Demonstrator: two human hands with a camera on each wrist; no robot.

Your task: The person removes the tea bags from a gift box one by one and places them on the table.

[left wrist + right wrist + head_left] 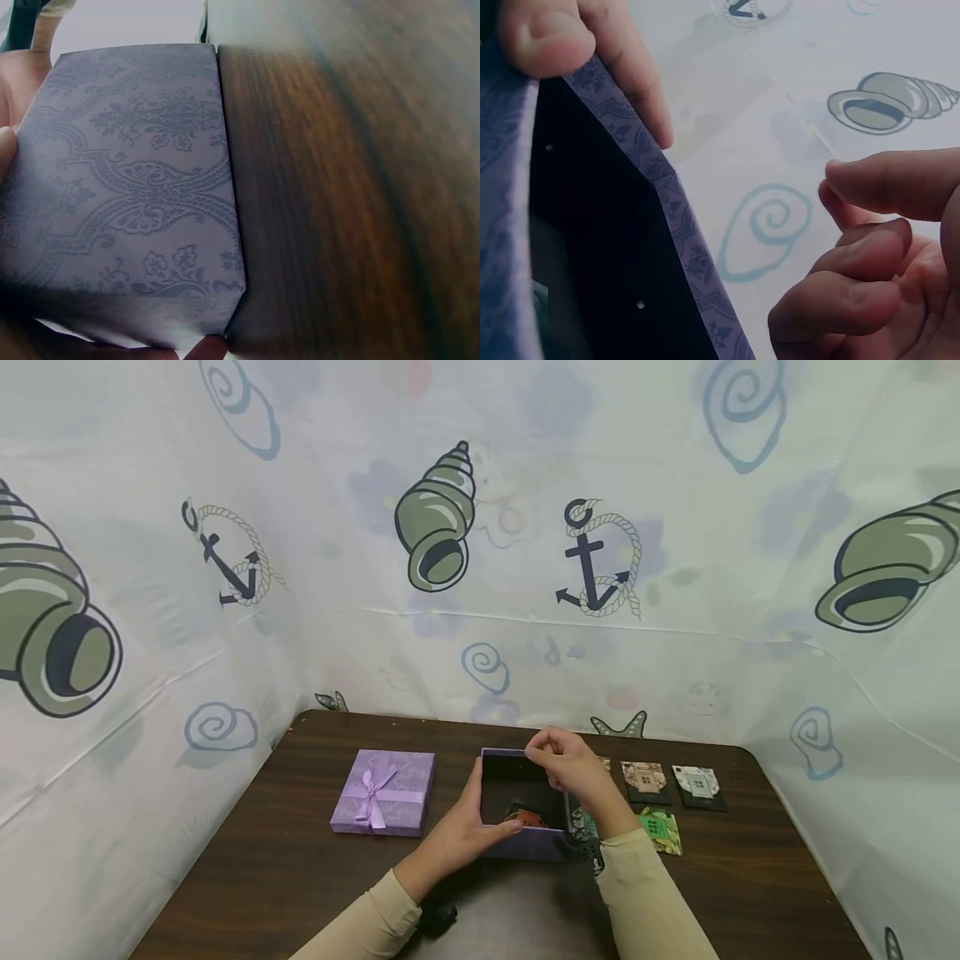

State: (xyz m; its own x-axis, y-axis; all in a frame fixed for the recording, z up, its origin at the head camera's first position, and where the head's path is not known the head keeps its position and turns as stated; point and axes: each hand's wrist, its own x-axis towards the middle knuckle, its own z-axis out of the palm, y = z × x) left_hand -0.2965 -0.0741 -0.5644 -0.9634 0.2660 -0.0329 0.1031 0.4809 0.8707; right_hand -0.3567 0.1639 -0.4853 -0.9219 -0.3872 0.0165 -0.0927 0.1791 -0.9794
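Note:
An open purple box (525,843) with a dark inside stands on the table, and my left hand (461,831) grips its left side, thumb over the front rim. Floral patterning covers the box wall (142,180) in the left wrist view. A small orange-red piece (528,818) lies inside near the front; its kind is unclear. Over the far right corner of the box is my right hand (566,768). In the right wrist view this hand (885,262) has curled fingers, thumb and forefinger tips close together, with nothing visible between them.
A purple lid (386,793) with a ribbon bow lies left of the box. On the right are several small flat squares, including a brown one (645,781), a white one (699,787) and a green one (660,832). A patterned cloth (525,668) hangs behind the table (247,852).

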